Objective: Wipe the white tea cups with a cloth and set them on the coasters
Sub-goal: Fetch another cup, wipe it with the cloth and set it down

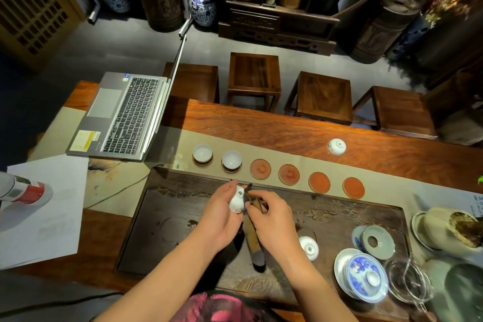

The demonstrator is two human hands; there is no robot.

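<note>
Grey floor (125, 42). Four dark wooden stools (254, 73) stand along the desk (261, 125). Carved cabinet (277, 26) behind, flanked by blue-and-white jars (202, 4). Lattice screen (34, 5) at left. Dim light.

I'm seeing six coasters (274, 175) sitting in a row behind the tray (183, 217), cups (217, 159) resting on the two leftmost, laptop (122, 117) lying further left.

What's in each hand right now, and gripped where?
Left hand grips a white tea cup round its body. Right hand pinches the upper end of a dark folded cloth.
</note>
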